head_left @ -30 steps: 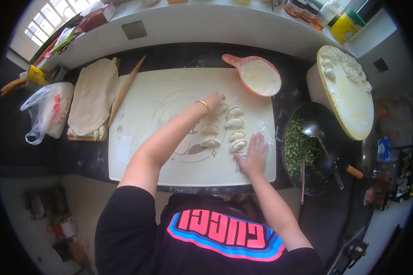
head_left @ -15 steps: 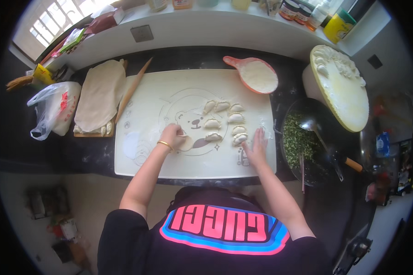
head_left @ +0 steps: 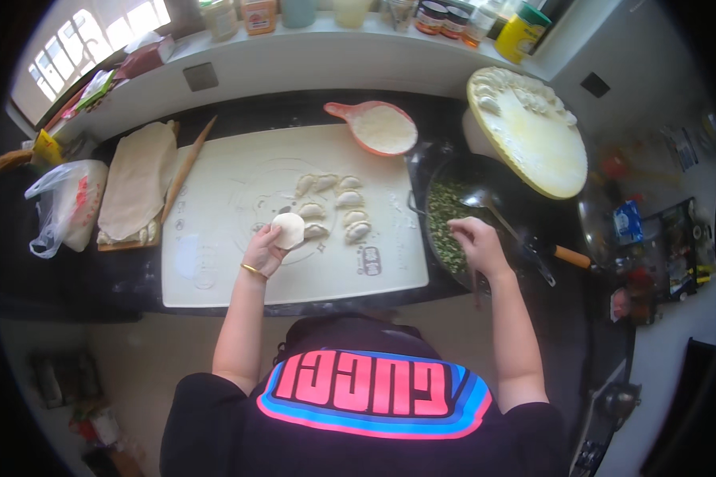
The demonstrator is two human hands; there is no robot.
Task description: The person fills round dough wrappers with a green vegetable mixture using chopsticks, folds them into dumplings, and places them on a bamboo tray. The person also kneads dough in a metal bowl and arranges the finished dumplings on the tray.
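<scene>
Ladle (head_left: 477,199) near right hand (head_left: 480,245); chopsticks (head_left: 476,291) seemingly beneath.

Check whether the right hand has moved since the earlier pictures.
Yes, rightward: against the pale mat, the right hand was resting on its right side and is now off it, by the chopped greens.

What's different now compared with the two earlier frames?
The left hand moved back and leftward from the far dumplings and now holds up a round dough wrapper. The right hand left the mat and moved right, over the green filling; whether it grips the chopsticks is unclear. The dumplings, rolling pin and flour scoop stayed put; the view shifted.
</scene>
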